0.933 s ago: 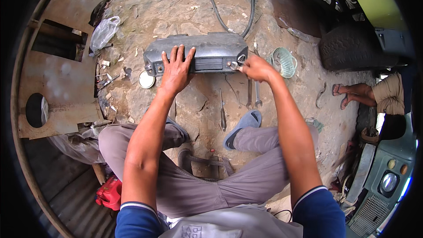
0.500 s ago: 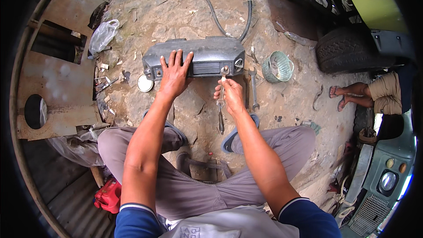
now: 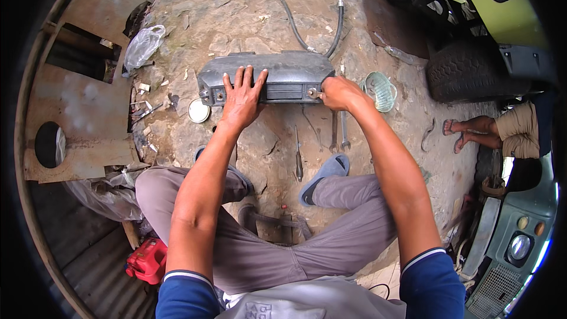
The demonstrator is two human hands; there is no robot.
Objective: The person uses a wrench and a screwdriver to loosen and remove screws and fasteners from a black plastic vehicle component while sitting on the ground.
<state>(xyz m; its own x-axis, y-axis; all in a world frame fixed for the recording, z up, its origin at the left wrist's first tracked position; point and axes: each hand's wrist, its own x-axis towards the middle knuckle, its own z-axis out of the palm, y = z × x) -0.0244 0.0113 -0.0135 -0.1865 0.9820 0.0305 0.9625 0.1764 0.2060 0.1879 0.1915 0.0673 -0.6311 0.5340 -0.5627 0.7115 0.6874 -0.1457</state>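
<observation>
A long dark-grey plastic or metal housing [image 3: 283, 71] lies on the ground before my feet, with a bolt at each end of its near face. My left hand [image 3: 241, 103] rests on the housing's top and near face, fingers spread. At the right end, my right hand [image 3: 344, 93] is closed on a wrench [image 3: 316, 93]; its head sits on the right bolt and most of it is hidden by my fingers. The left bolt [image 3: 220, 95] stands free beside my left fingers. Below the housing lie a spanner [image 3: 345, 137] and a screwdriver [image 3: 299, 164].
Two black hoses [image 3: 337, 26] lie beyond the housing. A pale green basket [image 3: 381, 95] stands at its right, a round lid [image 3: 198, 110] at its left. A large tire [image 3: 466, 74] and a seated person's legs [image 3: 475, 130] are at right; a red jerrycan [image 3: 146, 261] sits lower left.
My right hand has swung up and right, turning the wrench from pointing toward me to pointing sideways. My left hand stays on the housing.
</observation>
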